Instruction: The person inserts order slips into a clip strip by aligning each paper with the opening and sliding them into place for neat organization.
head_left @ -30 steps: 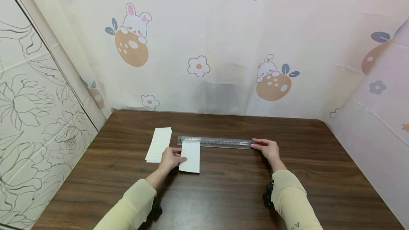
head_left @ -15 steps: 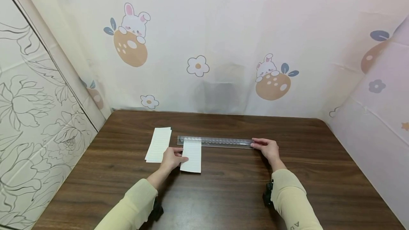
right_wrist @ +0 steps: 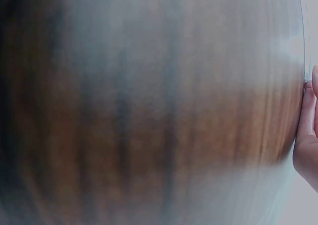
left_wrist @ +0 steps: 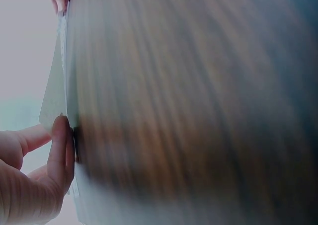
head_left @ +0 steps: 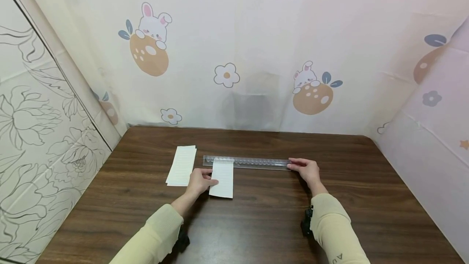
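My left hand [head_left: 200,181] pinches the left edge of a white lined paper slip [head_left: 222,179], thumb on top and fingers beneath. The slip's far end overlaps a long clear plastic ruler [head_left: 260,163] lying crosswise on the table. At the ruler's right end, my right hand [head_left: 309,172] pinches it between thumb and fingers. In the left wrist view the slip [left_wrist: 53,93] rises at a slant from the fingertips [left_wrist: 60,123]. Only part of the right hand [right_wrist: 307,135] shows at the right edge of the right wrist view.
A small stack of white lined paper slips [head_left: 181,166] lies left of the ruler, close to my left hand. The dark wood table [head_left: 264,223] ends at the back against a patterned curtain [head_left: 198,52], with more curtain at both sides.
My left hand has shifted slightly to the right with the paper slip, whose far end has moved along the ruler. The right hand and ruler have stayed in place.
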Demonstrator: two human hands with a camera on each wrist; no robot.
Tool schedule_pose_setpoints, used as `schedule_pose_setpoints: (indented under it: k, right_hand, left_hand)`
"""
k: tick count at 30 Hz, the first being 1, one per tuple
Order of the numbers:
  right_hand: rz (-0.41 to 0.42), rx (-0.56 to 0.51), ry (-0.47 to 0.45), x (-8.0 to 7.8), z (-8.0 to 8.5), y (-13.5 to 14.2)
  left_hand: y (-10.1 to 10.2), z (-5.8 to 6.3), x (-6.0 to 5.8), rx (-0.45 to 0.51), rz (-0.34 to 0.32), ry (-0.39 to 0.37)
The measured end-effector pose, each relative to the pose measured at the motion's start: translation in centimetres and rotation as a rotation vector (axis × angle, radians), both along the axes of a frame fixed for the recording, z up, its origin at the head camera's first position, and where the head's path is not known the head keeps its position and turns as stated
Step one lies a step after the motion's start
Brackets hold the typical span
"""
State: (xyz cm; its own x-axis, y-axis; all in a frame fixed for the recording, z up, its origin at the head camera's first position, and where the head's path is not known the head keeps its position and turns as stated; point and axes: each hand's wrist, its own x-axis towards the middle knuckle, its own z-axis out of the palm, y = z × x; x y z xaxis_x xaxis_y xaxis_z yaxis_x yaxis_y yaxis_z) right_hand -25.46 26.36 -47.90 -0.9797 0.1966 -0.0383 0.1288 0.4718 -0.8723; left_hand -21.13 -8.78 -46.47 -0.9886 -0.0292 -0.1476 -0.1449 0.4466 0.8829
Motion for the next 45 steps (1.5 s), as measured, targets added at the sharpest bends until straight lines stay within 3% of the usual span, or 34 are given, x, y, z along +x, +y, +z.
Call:
schedule_pose_setpoints:
  k: [15, 30, 45]
  right_hand:
    - [0.001, -0.008, -0.019, -0.1, 0.0, -0.1]
    - [0.0, -0.023, -0.01, 0.1, 0.6, -0.3]
    - [-0.015, -0.017, -0.001, 0.0, 0.1, -0.1]
  left_hand:
    - [0.8, 0.2, -0.1, -0.039, -0.001, 0.01]
    - [1.6, 0.1, -0.1, 0.002, -0.013, 0.005]
    - [2.5, -0.1, 0.0, 0.055, -0.029, -0.01]
